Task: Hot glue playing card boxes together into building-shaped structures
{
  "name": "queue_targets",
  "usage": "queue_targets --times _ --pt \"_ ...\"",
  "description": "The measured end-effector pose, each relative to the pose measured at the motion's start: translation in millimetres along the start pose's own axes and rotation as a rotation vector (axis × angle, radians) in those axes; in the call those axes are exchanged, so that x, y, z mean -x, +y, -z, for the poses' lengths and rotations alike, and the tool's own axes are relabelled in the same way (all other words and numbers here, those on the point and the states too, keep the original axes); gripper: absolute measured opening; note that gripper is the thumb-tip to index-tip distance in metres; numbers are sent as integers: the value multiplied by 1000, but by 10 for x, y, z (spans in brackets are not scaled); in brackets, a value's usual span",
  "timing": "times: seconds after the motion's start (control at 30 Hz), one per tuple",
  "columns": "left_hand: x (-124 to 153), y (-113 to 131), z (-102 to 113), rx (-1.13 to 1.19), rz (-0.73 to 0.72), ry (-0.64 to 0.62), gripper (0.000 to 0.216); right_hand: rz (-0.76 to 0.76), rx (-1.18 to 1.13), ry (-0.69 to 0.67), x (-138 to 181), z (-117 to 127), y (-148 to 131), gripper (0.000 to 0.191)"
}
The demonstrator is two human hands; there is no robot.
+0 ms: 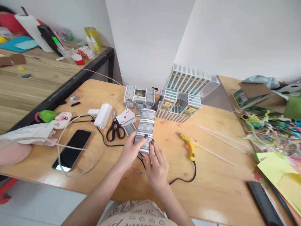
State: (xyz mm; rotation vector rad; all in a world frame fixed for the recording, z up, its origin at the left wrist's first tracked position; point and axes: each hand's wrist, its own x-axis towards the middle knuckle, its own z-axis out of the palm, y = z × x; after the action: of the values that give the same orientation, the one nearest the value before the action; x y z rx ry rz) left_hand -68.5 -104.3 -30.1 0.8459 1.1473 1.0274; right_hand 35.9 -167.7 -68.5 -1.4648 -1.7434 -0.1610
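A grey-and-white print is being shown by the long strip of paper playing cards (145,125), and a red-on-white pattern by the face-up loose cards (126,116). Yellow and orange are being displayed by the pistol-shaped plastic glue gun (191,144), black by the loop-handled scissors (115,122).

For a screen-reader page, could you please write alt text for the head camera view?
A person's left hand and right hand hold a piece built from playing cards over a wooden table. Behind stand a playing-card structure and stacked green-and-white boxes; black scissors lie to the left, a yellow glue gun to the right.
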Motion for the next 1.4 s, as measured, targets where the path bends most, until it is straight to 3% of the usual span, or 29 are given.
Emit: queue_targets --times 0.3,0.5,0.67,0.87,1.07,1.2,1.3,1.4 --pt "-5 13 10 85 26 57 32 -68 -119 -27 -1 51 6 55" --pt "9 -19 -25 86 20 78 28 -147 -261 26 -47 43 -53 27" --pt "28 -39 -38 84 22 67 25 -181 -354 68 -70 32 -9 19" --pt "-85 186 47 70 208 -156 30 -196 -414 55 -62 43 40 16" --pt "-378 350 17 -136 162 -111 31 -256 -502 17 -96 95 -51 13" --pt "-447 339 -9 -206 144 -120 37 -487 -674 -89 -152 186 19 7" --pt "-400 299 -15 -265 69 -86 41 -770 -720 -98 -216 175 230 20" --pt "-298 291 -20 -300 15 -134 41 -1014 -734 -52 -286 103 485 39"
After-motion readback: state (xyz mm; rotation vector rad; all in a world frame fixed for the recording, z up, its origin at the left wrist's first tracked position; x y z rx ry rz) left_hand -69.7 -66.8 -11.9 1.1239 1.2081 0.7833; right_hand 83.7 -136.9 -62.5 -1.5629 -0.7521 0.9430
